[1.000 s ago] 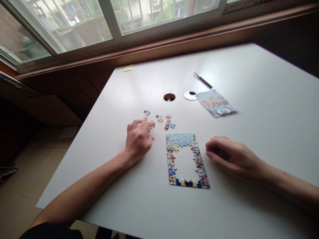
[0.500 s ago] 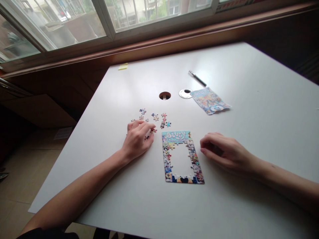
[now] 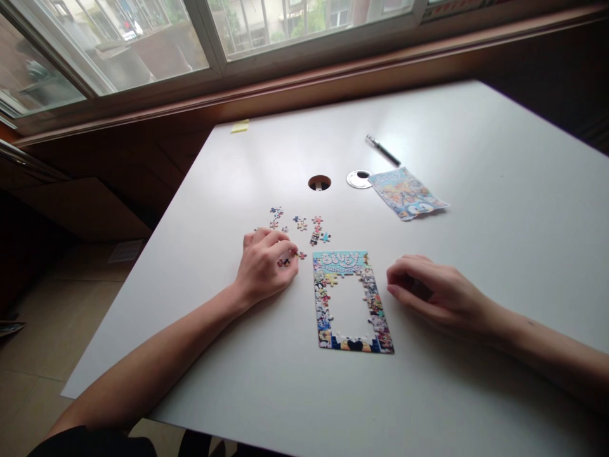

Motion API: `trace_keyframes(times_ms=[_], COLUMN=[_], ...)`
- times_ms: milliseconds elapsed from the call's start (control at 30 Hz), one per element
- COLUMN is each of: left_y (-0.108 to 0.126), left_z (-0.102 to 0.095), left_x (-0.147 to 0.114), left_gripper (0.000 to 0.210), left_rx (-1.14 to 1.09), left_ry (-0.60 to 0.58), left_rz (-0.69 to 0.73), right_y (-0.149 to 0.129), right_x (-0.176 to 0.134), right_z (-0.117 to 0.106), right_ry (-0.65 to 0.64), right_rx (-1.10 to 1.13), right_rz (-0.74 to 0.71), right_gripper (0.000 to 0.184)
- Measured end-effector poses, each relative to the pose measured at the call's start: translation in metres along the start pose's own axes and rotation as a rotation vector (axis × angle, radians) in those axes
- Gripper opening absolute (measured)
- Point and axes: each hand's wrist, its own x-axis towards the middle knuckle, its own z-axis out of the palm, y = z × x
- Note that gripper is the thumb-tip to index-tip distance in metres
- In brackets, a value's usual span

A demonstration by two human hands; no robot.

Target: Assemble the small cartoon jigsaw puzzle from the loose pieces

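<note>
My left hand point(image 3: 267, 263) is curled over loose jigsaw puzzle pieces point(image 3: 284, 261) left of the puzzle. Its thumb and index finger close on a small puzzle piece point(image 3: 294, 251), mostly hidden by the fingertips. Just beyond that hand lie several more colourful pieces point(image 3: 317, 228). The jigsaw puzzle point(image 3: 378, 317) lies flat in front of me, its border joined around a bare white middle, with a light-blue title strip on top. To its right my right hand point(image 3: 431, 289) rests on the table, fingers curled in, holding nothing I can see.
A crumpled printed sheet point(image 3: 406, 193) lies at the back right, partly over a round metal cover point(image 3: 358, 179). Behind it is a black pen point(image 3: 383, 150). A round hole point(image 3: 319, 183) opens in the white table point(image 3: 266, 381). A yellow sticky note point(image 3: 240, 126) is at the far edge.
My left thumb and index finger have drawn together onto a puzzle piece. My right hand keeps its curled pose. The whole view has shifted slightly.
</note>
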Motion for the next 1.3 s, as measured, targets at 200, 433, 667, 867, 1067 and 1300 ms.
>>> trace_keyframes(times_ms=[200,433,667,867,1067,1300], left_y=[-0.001,-0.002,-0.004,0.01,0.009,0.008], left_z=[0.0,0.0,0.002,-0.002,0.001,0.002], left_x=[0.0,0.0,0.002,0.002,0.002,0.002], left_gripper=[0.006,0.01,0.018,0.023,0.027,0.026], left_rx=[-0.028,-0.124,-0.387,-1.047,-1.12,-1.167], left_ry=[0.013,0.05,0.086,-0.015,0.002,0.001], left_rz=[0.024,0.097,0.174,-0.2,-0.328,-0.321], right_y=[0.001,0.0,-0.002,-0.001,-0.002,-0.001], right_x=[0.0,0.0,0.001,0.0,0.0,0.001], right_z=[0.0,0.0,0.0,0.0,-0.001,-0.001], right_ry=[-0.009,-0.004,-0.006,-0.002,-0.009,-0.017], right_rx=[-0.005,-0.006,0.0,0.004,0.002,0.001], right_rz=[-0.001,-0.01,0.007,0.013,0.012,0.012], right_gripper=[0.005,0.004,0.005,0.004,0.004,0.004])
